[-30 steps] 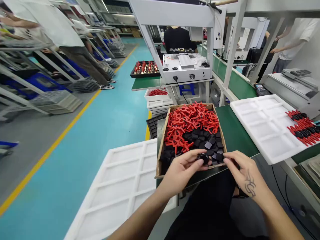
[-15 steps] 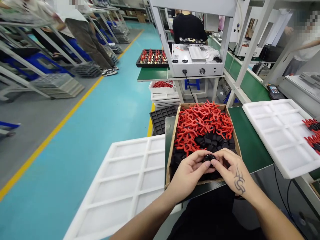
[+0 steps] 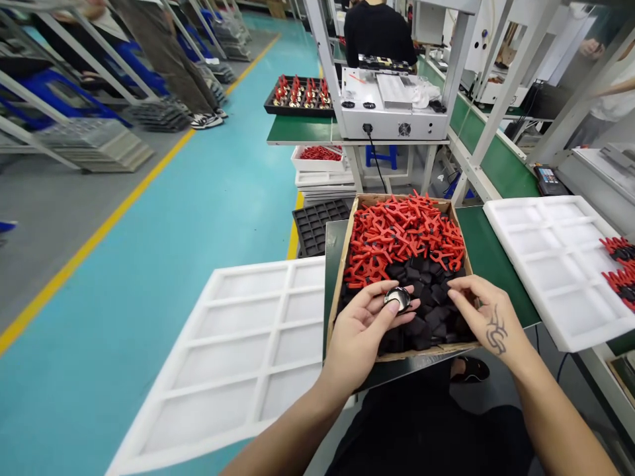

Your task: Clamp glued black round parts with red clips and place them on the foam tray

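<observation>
My left hand [image 3: 364, 324] holds a small round part [image 3: 398, 299], shiny, with a dark rim and a silvery face, between thumb and fingers. It is over the near half of a cardboard box [image 3: 340, 291]. My right hand [image 3: 489, 320] is apart from it, above the box's right edge, thumb and forefinger slightly parted with nothing visible between them. Red plastic spring clamps [image 3: 401, 231] fill the far part of the box. Black block-like pieces [image 3: 429, 304] lie loose in the near part.
White compartment trays flank the box: one on the left [image 3: 270, 337], one on the right [image 3: 560, 297] with red clamps at its far end. Ahead are a black tray [image 3: 325, 221], a white machine [image 3: 394, 122] and a tray of clamped parts [image 3: 300, 96]. A seated person [image 3: 380, 33] is beyond.
My hands have parted: the right moved right, off the round part, and the left moved slightly left with it. The part's silvery face now shows. The view has tilted down a little.
</observation>
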A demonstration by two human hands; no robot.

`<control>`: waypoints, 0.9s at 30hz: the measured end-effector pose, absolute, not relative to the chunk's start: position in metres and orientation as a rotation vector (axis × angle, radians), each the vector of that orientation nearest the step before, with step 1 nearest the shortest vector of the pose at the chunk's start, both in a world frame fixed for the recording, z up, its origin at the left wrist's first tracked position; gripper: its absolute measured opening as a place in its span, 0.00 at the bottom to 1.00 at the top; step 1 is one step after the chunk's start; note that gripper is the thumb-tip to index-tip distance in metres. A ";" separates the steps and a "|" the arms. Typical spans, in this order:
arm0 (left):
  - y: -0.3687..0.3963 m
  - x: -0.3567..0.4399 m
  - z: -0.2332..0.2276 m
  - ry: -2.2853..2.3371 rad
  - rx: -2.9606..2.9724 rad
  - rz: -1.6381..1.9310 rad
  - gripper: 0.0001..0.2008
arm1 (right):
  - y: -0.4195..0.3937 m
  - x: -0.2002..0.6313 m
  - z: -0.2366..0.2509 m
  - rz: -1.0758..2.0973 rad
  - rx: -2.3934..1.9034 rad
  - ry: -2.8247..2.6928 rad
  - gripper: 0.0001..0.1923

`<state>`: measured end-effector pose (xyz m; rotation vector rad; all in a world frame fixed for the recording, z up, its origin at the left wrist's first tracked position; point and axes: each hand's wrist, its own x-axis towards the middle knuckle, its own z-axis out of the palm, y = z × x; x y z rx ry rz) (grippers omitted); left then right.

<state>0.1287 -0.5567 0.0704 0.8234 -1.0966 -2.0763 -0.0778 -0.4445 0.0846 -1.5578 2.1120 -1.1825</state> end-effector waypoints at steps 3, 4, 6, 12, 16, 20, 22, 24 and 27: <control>-0.558 0.127 0.068 -1.090 0.827 -2.085 0.25 | -0.452 -0.085 0.073 -0.991 -1.817 1.948 0.06; -0.559 0.126 0.068 -1.096 0.822 -2.103 0.25 | -0.456 -0.084 0.068 -0.950 -1.881 1.907 0.09; -0.559 0.125 0.069 -1.104 0.806 -2.159 0.24 | -0.464 -0.083 0.061 -0.888 -1.980 1.876 0.12; -0.563 0.126 0.073 -1.032 0.731 -2.354 0.23 | -0.470 -0.080 0.062 -0.807 -2.081 1.870 0.09; -0.565 0.127 0.073 -0.977 0.711 -2.424 0.22 | -0.458 -0.085 0.067 -0.849 -2.039 1.932 0.08; -0.567 0.128 0.074 -0.960 0.691 -2.468 0.21 | -0.445 -0.088 0.071 -0.952 -1.996 2.001 0.09; -0.567 0.127 0.073 -0.957 0.672 -2.468 0.21 | -0.439 -0.085 0.078 -1.064 -1.947 2.049 0.08; -0.566 0.127 0.071 -0.955 0.653 -2.462 0.21 | -0.435 -0.076 0.086 -1.199 -1.881 2.095 0.08; -0.564 0.127 0.067 -0.926 0.634 -2.463 0.21 | -0.433 -0.060 0.095 -1.336 -1.851 2.077 0.11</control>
